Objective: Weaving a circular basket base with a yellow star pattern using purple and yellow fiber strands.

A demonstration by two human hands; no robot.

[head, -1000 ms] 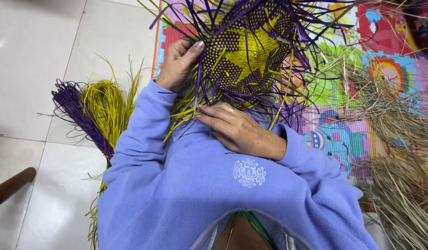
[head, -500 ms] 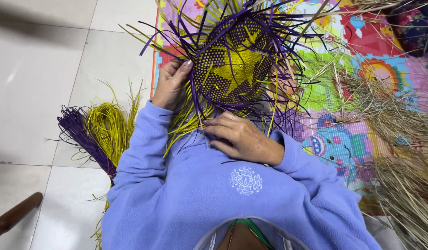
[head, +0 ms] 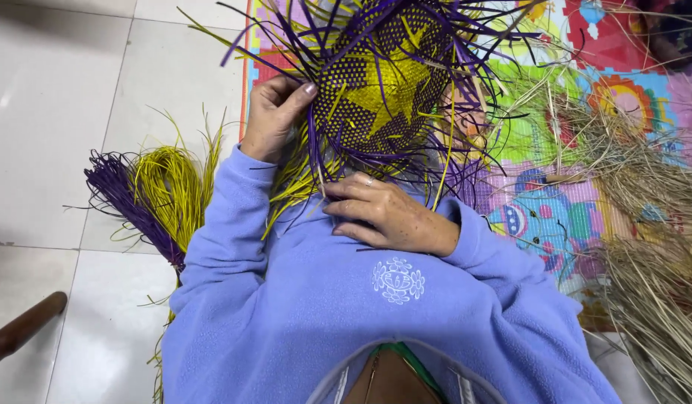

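Left hand fingers curl around the left edge of the half-woven purple and yellow straw mat piece, right hand fingers pinch its lower loose strands. It's got a yellow star, frayed ends everywhere, held over the colourful foam play mat edge.

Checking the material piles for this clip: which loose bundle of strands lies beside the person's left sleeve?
The yellow and purple bundle on the white floor tiles, touching the left sleeve. The dry straw-coloured heaps lie right, over the colourful mat.
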